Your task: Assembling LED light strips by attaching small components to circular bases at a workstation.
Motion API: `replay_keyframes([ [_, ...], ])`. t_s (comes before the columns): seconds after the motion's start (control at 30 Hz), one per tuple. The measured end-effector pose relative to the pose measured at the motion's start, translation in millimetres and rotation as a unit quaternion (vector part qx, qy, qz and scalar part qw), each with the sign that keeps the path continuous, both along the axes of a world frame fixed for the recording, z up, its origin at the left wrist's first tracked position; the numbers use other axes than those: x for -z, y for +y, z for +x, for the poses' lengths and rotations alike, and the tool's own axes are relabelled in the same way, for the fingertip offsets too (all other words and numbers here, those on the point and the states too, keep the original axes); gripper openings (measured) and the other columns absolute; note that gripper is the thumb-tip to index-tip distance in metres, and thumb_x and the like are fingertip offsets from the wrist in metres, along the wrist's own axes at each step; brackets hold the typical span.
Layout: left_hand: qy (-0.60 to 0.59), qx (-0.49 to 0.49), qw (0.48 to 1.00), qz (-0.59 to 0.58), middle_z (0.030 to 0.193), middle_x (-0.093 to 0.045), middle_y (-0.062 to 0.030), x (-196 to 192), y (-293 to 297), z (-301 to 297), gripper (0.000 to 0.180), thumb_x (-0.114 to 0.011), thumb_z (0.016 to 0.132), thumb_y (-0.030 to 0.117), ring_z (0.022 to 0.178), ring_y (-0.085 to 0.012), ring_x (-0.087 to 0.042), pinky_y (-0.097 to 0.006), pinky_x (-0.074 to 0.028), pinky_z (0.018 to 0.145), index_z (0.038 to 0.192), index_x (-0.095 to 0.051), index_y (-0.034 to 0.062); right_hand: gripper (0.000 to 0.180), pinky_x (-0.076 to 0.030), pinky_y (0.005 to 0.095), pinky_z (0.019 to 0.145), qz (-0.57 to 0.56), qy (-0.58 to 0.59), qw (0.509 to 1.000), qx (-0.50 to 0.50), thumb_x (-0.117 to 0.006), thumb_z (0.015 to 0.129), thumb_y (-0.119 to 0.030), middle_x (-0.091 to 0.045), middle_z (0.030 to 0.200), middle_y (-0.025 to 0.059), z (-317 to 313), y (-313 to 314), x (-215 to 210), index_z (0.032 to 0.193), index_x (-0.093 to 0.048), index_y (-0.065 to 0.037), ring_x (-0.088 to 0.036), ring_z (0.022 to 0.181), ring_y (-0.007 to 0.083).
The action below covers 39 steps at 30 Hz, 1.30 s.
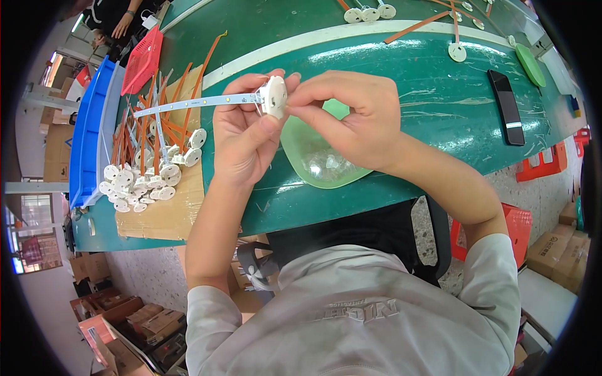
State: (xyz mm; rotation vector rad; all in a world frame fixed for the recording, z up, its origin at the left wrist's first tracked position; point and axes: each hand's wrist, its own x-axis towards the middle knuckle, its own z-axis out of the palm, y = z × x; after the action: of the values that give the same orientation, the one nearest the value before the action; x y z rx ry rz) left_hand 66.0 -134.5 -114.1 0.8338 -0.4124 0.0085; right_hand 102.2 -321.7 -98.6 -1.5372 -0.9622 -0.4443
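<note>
My left hand [241, 128] is closed round a white round end cap [274, 97], its disc turned toward the right. From the cap a narrow LED strip [197, 103] stretches left, with thin wires where the two meet. My right hand [357, 116] pinches thumb and forefinger together against the cap's face; whatever is between those fingertips is too small to make out. Below both hands stands a light green bowl [301, 164] with small shiny bits in it, partly covered by my right hand.
Left of me, many white caps [141, 182] with strips are heaped on a cardboard sheet [182, 216]. Beyond lie a blue tray [94, 131] and a red basket [143, 62]. A phone [505, 106] and a green dish [530, 64] lie at the right. Another person's hand [123, 25] shows far left.
</note>
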Motion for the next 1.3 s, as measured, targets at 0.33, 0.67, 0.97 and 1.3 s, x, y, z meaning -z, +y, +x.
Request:
replay_keyframes([
  [0.33, 0.029, 0.025, 0.999, 0.036, 0.128, -0.061, -0.0207, -1, 13, 0, 0.05, -0.079, 0.079, 0.001, 0.125, -0.0356, -0.057, -0.047, -0.047, 0.108, 0.123, -0.055, -0.0028, 0.019, -0.055, 0.0309, 0.061, -0.018, -0.176, 0.984, -0.019, -0.078, 0.075, 0.0, -0.071, 0.085, 0.0117, 10, -3, 3, 0.094, -0.073, -0.003, -0.069, 0.07, 0.0256],
  [0.67, 0.02, 0.06, 0.998, -0.027, 0.133, -0.058, -0.0207, 6, -1, -2, 0.047, -0.074, 0.087, 0.007, 0.126, -0.032, -0.057, -0.045, -0.05, 0.105, 0.128, -0.052, -0.0004, 0.019, -0.055, 0.0311, 0.057, -0.019, -0.263, 0.964, 0.045, -0.077, 0.072, 0.005, -0.068, 0.082, 0.015, 4, 0, 1, 0.088, -0.068, 0.002, -0.067, 0.065, 0.0266],
  [0.97, 0.055, 0.032, 0.996, -0.056, 0.135, -0.057, -0.0199, 11, -13, -2, 0.043, -0.072, 0.089, 0.007, 0.123, -0.0279, -0.059, -0.041, -0.051, 0.103, 0.127, -0.052, 0.0015, 0.02, -0.051, 0.0292, 0.05, 0.014, -0.284, 0.951, 0.123, -0.074, 0.069, 0.008, -0.067, 0.081, 0.0152, 5, 8, 7, 0.086, -0.065, 0.003, -0.062, 0.057, 0.023],
  [1.3, 0.058, -0.091, 0.984, 0.142, 0.12, -0.066, -0.0147, -13, -8, -4, 0.046, -0.07, 0.091, 0.005, 0.108, -0.0172, -0.064, -0.03, -0.052, 0.092, 0.133, -0.052, 0.0005, 0.02, -0.053, 0.03, 0.057, -0.009, -0.263, 0.957, 0.12, -0.074, 0.072, 0.007, -0.069, 0.084, 0.013, 6, 10, 8, 0.09, -0.066, 0.002, -0.066, 0.064, 0.023],
])
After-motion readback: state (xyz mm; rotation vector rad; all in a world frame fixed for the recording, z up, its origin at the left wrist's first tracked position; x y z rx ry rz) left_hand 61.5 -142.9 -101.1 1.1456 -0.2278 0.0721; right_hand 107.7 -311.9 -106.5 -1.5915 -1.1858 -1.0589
